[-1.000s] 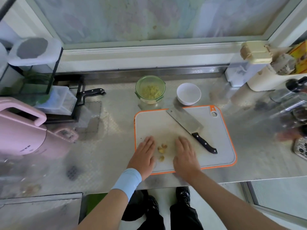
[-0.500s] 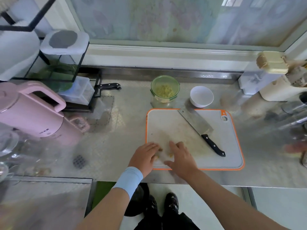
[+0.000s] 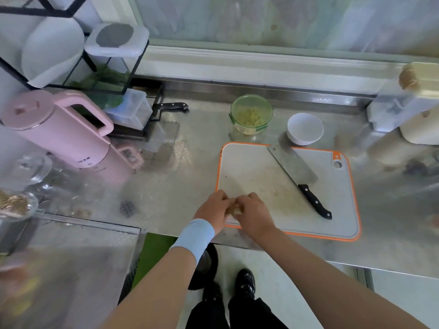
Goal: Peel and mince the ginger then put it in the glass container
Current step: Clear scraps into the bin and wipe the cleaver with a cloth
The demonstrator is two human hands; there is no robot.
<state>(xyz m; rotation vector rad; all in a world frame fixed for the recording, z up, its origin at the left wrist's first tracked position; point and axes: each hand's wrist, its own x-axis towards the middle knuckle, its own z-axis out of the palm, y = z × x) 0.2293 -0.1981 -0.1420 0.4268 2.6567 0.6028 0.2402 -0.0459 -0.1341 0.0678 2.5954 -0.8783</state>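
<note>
Glass container [image 3: 251, 115]: part-filled with mince. Left hand [image 3: 211, 208], right hand [image 3: 255, 216]: grip closed together on remaining ginger [image 3: 235, 208]. Transfer outstanding.

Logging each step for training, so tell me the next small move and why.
Probably lift the gathered ginger bits and carry them to the glass container. Both the left hand and right hand cup the bits at the near edge of the cutting board, and the container behind the board holds mince.
</note>
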